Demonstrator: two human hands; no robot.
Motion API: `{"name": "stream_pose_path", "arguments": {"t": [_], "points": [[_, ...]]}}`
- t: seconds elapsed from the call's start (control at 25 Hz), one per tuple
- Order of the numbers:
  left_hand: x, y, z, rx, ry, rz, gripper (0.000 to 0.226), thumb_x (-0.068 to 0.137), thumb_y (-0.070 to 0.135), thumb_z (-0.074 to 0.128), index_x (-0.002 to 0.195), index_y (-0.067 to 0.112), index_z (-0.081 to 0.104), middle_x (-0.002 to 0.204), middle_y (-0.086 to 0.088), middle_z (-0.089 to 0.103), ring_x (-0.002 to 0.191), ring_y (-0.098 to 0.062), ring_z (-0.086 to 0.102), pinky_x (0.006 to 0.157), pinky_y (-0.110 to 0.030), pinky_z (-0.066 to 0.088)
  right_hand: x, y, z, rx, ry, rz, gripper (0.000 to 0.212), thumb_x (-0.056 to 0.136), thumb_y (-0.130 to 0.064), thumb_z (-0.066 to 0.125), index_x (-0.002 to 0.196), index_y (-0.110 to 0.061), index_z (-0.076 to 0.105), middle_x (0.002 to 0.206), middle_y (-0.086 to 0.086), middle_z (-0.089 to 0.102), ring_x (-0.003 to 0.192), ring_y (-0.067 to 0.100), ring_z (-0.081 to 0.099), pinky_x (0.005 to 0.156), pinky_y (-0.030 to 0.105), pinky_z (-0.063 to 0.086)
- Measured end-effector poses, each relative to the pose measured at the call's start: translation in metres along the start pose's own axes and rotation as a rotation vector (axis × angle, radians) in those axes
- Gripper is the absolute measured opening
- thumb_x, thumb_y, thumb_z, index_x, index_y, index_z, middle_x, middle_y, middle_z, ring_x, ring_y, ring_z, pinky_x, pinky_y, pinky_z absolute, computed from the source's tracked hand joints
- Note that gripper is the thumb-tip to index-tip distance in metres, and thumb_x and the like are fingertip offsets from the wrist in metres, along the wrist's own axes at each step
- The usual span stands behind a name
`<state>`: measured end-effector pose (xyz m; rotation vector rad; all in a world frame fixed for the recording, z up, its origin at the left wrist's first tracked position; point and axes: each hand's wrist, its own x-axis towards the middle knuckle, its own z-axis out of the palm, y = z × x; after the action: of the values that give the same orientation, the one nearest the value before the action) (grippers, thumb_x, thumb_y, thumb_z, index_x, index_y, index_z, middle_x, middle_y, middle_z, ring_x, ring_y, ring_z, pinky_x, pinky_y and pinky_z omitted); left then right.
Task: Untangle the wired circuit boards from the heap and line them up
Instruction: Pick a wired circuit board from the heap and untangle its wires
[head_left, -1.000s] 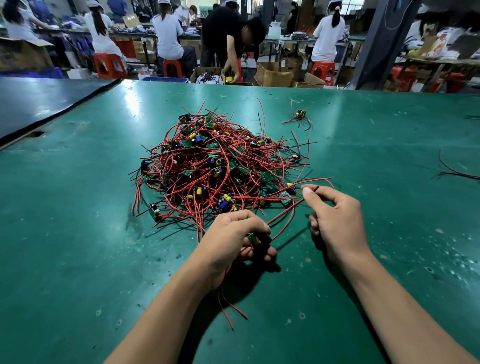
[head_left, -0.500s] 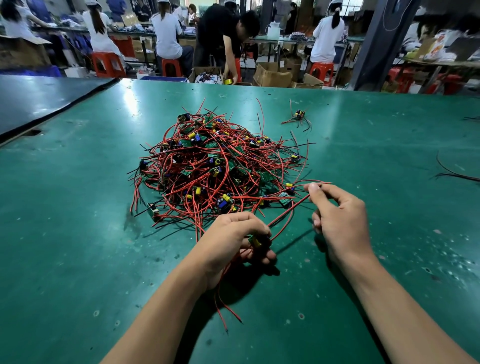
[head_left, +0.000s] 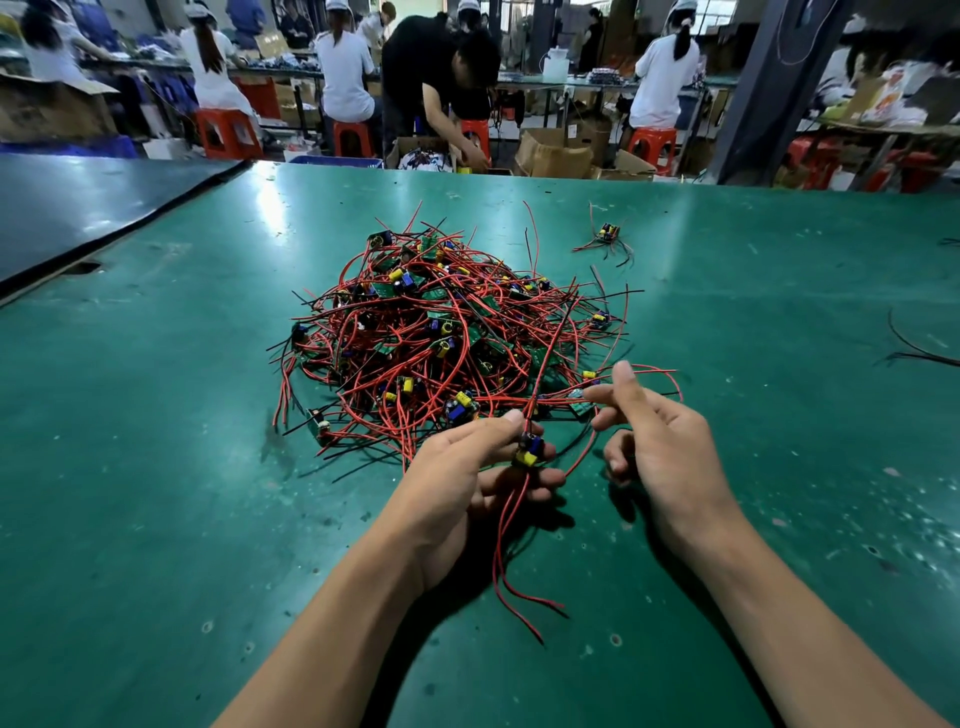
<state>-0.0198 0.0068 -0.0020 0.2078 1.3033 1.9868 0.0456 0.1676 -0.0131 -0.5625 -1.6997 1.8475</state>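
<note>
Head view.
A: Why does the left hand (head_left: 467, 467) clamp that board (head_left: 529, 449)?
B: To anchor it, I judge, while its red wires (head_left: 503, 551) are teased free; some trail back under the palm; the right hand (head_left: 660, 447) sits just beside, fingers curled among strands; whether it pinches one, I cannot tell.
A: And the heap (head_left: 447, 338)?
B: Just beyond both hands; one loose board (head_left: 607, 232) lies well beyond the right hand.

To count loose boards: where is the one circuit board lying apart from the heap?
In the head view, the lone circuit board lies on the green table beyond the heap and to its right, near the table's far edge.
</note>
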Motion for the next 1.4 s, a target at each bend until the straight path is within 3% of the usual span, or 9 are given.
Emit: {"name": "stream_pose_path", "arguments": {"t": [0.16, 0.28, 0.4, 0.48, 0.68, 1.0, 1.12, 1.24, 1.4], "points": [[-0.002, 0.001, 0.002, -0.144, -0.083, 0.01, 0.031, 0.09, 0.017, 0.058, 0.113, -0.004, 0.062, 0.109, -0.023, 0.071, 0.09, -0.03, 0.073, 0.082, -0.037, 0.058, -0.003, 0.004, -0.003, -0.037, -0.086, 0.008, 0.024, 0.096, -0.031, 0.063, 0.09, -0.011, 0.074, 0.059, -0.005, 0.056, 0.04, 0.009, 0.039, 0.039, 0.016, 0.029], [-0.003, 0.006, -0.001, -0.217, -0.141, 0.125, 0.03, 0.085, 0.007, 0.058, 0.115, 0.005, 0.059, 0.117, -0.016, 0.07, 0.101, -0.024, 0.071, 0.084, -0.033, 0.058, -0.01, 0.005, -0.001, -0.255, -0.237, -0.175, 0.009, 0.088, -0.015, 0.075, 0.095, -0.021, 0.077, 0.071, -0.008, 0.068, 0.051, 0.0, 0.052, 0.047, 0.015, 0.041], [-0.005, 0.009, -0.003, -0.147, -0.072, 0.202, 0.029, 0.081, 0.01, 0.062, 0.11, 0.014, 0.06, 0.117, -0.007, 0.071, 0.093, -0.015, 0.07, 0.066, -0.024, 0.055, -0.019, 0.006, 0.007, -0.483, -0.292, -0.372, 0.023, 0.075, -0.035, 0.085, 0.095, -0.034, 0.073, 0.074, -0.014, 0.067, 0.053, 0.0, 0.052, 0.054, 0.014, 0.04], [-0.005, 0.008, -0.003, -0.148, -0.027, 0.202, 0.028, 0.076, 0.01, 0.065, 0.103, 0.016, 0.059, 0.111, -0.006, 0.073, 0.084, -0.011, 0.07, 0.064, -0.023, 0.05, -0.025, 0.005, 0.014, -0.424, -0.291, -0.404, 0.03, 0.073, -0.045, 0.082, 0.1, -0.034, 0.074, 0.073, -0.013, 0.065, 0.051, 0.002, 0.047, 0.052, 0.017, 0.038], [-0.008, 0.005, 0.002, -0.133, 0.058, 0.197, 0.031, 0.067, 0.013, 0.072, 0.094, 0.024, 0.06, 0.098, 0.0, 0.074, 0.074, -0.01, 0.065, 0.068, -0.03, 0.041, -0.031, -0.004, 0.025, 0.153, -0.298, -0.104, 0.024, 0.08, -0.036, 0.078, 0.097, -0.019, 0.079, 0.074, -0.001, 0.07, 0.048, 0.008, 0.049, 0.045, 0.019, 0.042], [-0.01, 0.001, 0.003, -0.121, 0.005, 0.172, 0.024, 0.065, 0.0, 0.07, 0.083, 0.014, 0.075, 0.084, -0.01, 0.074, 0.071, -0.018, 0.072, 0.062, -0.023, 0.058, -0.02, -0.013, 0.017, 0.483, -0.271, 0.346, 0.016, 0.079, -0.029, 0.069, 0.068, -0.019, 0.076, 0.068, -0.002, 0.058, 0.046, 0.007, 0.045, 0.045, 0.02, 0.039], [-0.01, 0.002, 0.003, -0.109, -0.067, 0.018, 0.019, 0.077, 0.013, 0.066, 0.093, 0.01, 0.075, 0.091, -0.014, 0.073, 0.068, -0.02, 0.071, 0.063, -0.027, 0.059, -0.019, -0.012, 0.011, 0.426, -0.355, 0.412, 0.01, 0.076, -0.028, 0.075, 0.074, -0.018, 0.073, 0.072, 0.0, 0.058, 0.051, 0.009, 0.042, 0.051, 0.022, 0.033], [-0.011, 0.002, 0.002, -0.03, -0.125, -0.044, 0.024, 0.082, 0.03, 0.068, 0.093, 0.011, 0.074, 0.094, -0.016, 0.072, 0.073, -0.023, 0.072, 0.067, -0.031, 0.06, -0.019, -0.01, 0.007, 0.305, -0.468, 0.373, 0.024, 0.077, -0.028, 0.079, 0.094, -0.013, 0.069, 0.087, 0.01, 0.062, 0.066, 0.017, 0.051, 0.066, 0.032, 0.035], [-0.013, -0.004, 0.003, 0.037, -0.162, 0.004, 0.021, 0.072, 0.018, 0.077, 0.09, 0.013, 0.069, 0.092, -0.017, 0.073, 0.079, -0.028, 0.073, 0.072, -0.034, 0.057, -0.018, -0.014, 0.004, 0.287, -0.493, 0.342, 0.023, 0.074, -0.025, 0.08, 0.096, -0.017, 0.076, 0.084, 0.008, 0.07, 0.063, 0.018, 0.063, 0.068, 0.031, 0.049]]}}
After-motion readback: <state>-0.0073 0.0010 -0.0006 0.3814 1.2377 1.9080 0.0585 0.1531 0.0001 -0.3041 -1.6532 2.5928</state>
